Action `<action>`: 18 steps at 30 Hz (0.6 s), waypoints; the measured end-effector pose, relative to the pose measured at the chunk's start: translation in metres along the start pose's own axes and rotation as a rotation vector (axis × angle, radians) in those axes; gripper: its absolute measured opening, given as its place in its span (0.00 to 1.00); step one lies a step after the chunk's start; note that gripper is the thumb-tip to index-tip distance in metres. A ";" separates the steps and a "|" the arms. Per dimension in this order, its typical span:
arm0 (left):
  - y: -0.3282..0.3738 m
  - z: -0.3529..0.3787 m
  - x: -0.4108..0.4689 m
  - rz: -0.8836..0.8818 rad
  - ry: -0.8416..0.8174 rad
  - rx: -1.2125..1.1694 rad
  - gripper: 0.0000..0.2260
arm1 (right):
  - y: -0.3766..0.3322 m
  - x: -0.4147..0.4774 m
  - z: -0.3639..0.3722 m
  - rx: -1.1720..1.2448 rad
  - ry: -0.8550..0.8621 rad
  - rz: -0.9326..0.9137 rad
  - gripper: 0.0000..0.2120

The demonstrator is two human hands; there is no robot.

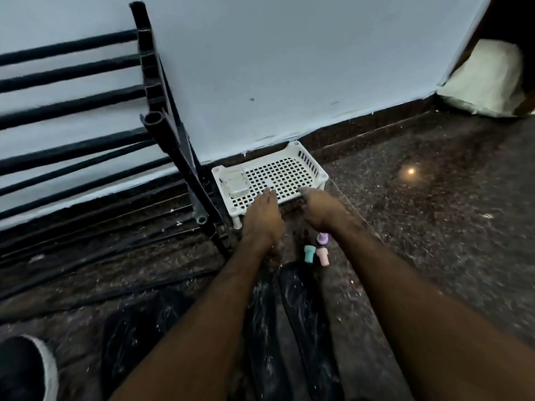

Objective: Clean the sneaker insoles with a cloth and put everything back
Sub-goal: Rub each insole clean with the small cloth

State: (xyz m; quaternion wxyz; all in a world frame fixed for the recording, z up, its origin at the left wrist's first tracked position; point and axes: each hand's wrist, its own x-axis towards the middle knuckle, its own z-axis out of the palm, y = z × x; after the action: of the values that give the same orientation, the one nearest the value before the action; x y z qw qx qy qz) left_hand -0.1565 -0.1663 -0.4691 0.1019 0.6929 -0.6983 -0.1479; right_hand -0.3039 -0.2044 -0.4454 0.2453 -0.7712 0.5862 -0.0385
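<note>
**A:** Where are the insoles?
**B:** We can't see them, nor a cloth. There's only 1 dark shoe point(26, 369) at 7 o'clock.
**A:** Our hands?
**B:** Our left hand point(262, 215) is flat with straight fingers, holding nothing, at the front rim of the white rack point(307, 166) at 12 o'clock. Our right hand point(321, 209) is blurred, so we can't tell its grip.
**A:** Handling?
**B:** We'd expect insoles to be light and floppy, so support them by the edges. The rack looks like stiff, light plastic. Its clear tub point(234, 182) could slide.

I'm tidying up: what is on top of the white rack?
On the white rack, a clear container stands at the left. The left hand and right hand hide parts of its front edge.
</note>
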 end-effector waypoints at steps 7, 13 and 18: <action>-0.017 0.027 0.014 -0.097 -0.082 0.210 0.31 | 0.000 0.058 0.041 -0.208 -0.162 -0.055 0.32; -0.006 0.031 0.000 -0.069 -0.084 0.269 0.22 | 0.005 0.036 0.035 -0.218 -0.099 -0.026 0.20; 0.006 0.039 -0.013 -0.016 -0.061 0.277 0.23 | -0.002 0.023 0.030 -0.167 0.076 -0.002 0.17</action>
State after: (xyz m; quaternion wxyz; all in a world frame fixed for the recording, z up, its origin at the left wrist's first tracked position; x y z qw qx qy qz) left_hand -0.1757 -0.1508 -0.5022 -0.0170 0.7011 -0.7092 -0.0717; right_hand -0.2838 -0.2153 -0.4764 0.1576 -0.7876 0.5954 -0.0189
